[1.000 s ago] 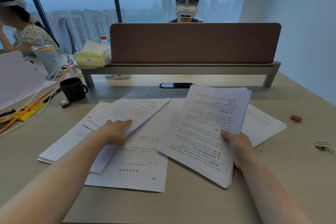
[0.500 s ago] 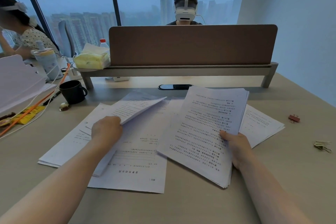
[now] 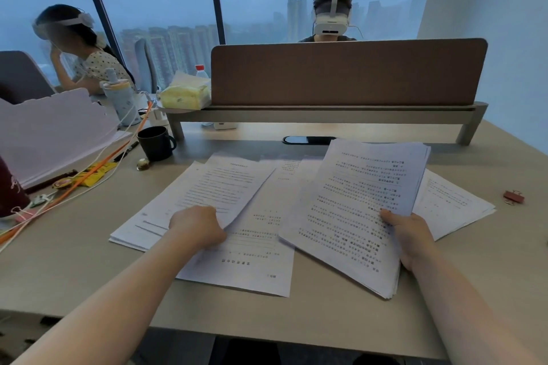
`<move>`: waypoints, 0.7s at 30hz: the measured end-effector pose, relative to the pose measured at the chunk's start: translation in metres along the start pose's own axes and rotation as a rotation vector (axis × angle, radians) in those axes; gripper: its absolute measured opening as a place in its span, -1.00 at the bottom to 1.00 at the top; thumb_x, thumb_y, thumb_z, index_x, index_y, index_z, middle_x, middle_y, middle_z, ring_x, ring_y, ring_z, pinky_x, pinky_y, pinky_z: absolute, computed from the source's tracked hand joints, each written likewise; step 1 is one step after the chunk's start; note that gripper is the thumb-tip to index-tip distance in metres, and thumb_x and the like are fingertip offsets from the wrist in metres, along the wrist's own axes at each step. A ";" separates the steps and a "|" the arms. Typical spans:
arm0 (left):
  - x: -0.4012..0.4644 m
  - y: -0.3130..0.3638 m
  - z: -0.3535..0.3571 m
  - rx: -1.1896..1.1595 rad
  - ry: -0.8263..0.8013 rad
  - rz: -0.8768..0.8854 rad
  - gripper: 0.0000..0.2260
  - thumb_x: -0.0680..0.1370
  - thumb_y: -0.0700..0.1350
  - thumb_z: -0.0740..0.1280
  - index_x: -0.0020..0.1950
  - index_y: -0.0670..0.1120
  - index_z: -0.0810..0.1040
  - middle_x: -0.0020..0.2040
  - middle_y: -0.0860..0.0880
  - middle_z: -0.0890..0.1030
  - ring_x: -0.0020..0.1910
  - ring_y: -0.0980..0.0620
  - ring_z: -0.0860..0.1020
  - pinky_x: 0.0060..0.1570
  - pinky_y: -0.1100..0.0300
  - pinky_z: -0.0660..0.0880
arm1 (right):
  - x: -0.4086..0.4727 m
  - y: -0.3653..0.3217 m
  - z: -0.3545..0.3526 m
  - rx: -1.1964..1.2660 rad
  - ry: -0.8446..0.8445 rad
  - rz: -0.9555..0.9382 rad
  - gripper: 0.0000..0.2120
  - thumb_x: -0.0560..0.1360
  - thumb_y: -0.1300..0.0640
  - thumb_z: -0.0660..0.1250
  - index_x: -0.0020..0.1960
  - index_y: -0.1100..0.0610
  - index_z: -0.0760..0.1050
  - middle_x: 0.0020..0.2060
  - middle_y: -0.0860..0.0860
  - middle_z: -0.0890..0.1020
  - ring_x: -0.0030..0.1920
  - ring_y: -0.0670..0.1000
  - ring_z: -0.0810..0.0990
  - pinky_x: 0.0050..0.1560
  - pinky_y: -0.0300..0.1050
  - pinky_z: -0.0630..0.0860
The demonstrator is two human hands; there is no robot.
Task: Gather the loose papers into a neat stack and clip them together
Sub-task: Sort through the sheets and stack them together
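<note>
My right hand (image 3: 410,235) grips a thick stack of printed papers (image 3: 355,210), holding it tilted above the desk. My left hand (image 3: 197,227) holds a thinner bundle of sheets (image 3: 221,187) by its near edge, lifted slightly off the pages below. More loose sheets (image 3: 255,261) lie flat under both hands. Another small pile (image 3: 450,204) pokes out to the right of the held stack. A red binder clip (image 3: 514,196) lies on the desk at the far right.
A black mug (image 3: 155,143) stands at the left, beside cables, an orange pencil and yellow packets (image 3: 98,170). A brown divider on a shelf (image 3: 347,74) crosses the back of the desk (image 3: 462,290). Two people with headsets sit beyond. A phone (image 3: 308,140) lies under the shelf.
My left hand went from resting flat on the left sheets to gripping the bundle and lifting its edge. The right hand kept holding the stack. The camera moved closer.
</note>
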State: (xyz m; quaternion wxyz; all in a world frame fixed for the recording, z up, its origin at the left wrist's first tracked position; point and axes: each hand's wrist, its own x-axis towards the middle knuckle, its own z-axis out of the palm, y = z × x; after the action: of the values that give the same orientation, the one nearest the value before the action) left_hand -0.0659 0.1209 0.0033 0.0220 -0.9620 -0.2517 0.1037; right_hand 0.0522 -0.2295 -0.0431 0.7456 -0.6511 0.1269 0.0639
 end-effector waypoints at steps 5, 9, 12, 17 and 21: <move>0.002 0.001 0.001 -0.001 -0.170 -0.025 -0.34 0.42 -0.08 0.28 0.52 0.02 0.20 0.40 -0.08 0.42 0.33 -0.13 0.41 0.23 0.02 0.45 | -0.002 -0.001 0.000 0.003 -0.006 -0.004 -0.84 0.55 0.30 0.32 0.14 0.25 0.52 -0.09 0.13 0.65 -0.11 0.18 0.64 0.00 0.14 0.58; 0.007 -0.002 0.004 0.074 -0.123 -0.012 -0.34 0.44 -0.10 0.22 0.54 0.07 0.15 0.36 -0.04 0.46 0.26 -0.15 0.44 0.09 0.06 0.50 | -0.002 0.000 0.000 0.019 -0.008 -0.008 -0.83 0.55 0.31 0.32 0.14 0.26 0.52 -0.07 0.15 0.66 -0.12 0.17 0.64 -0.06 0.07 0.57; 0.009 -0.007 0.009 0.069 -0.008 -0.018 -0.49 0.48 -0.12 0.22 0.44 0.04 0.31 0.28 -0.03 0.53 0.21 -0.10 0.50 -0.02 0.09 0.49 | -0.001 0.000 0.000 0.017 -0.007 -0.005 -0.82 0.55 0.31 0.32 0.15 0.26 0.52 -0.06 0.15 0.66 -0.10 0.19 0.64 -0.03 0.11 0.57; 0.003 -0.005 0.001 0.052 0.177 -0.057 -0.75 0.51 -0.24 0.21 0.14 -0.08 0.54 0.02 -0.05 0.58 0.02 -0.08 0.58 -0.20 0.14 0.44 | 0.002 0.001 0.000 0.009 -0.002 0.000 -0.80 0.55 0.30 0.33 0.16 0.27 0.53 -0.03 0.18 0.66 -0.09 0.21 0.65 -0.03 0.11 0.58; -0.016 0.023 -0.012 -0.003 0.222 0.015 -0.86 0.50 -0.20 0.21 0.00 -0.09 0.52 -0.17 -0.03 0.46 -0.05 -0.11 0.57 -0.21 0.15 0.44 | 0.002 0.001 0.001 0.009 -0.003 -0.003 -0.79 0.55 0.30 0.33 0.18 0.27 0.52 -0.05 0.16 0.66 -0.11 0.19 0.64 0.00 0.13 0.57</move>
State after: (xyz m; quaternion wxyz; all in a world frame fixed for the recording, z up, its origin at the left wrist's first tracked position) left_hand -0.0661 0.0934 0.0160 0.0476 -0.9695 -0.2405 -0.0035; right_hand 0.0537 -0.2286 -0.0446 0.7488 -0.6478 0.1252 0.0629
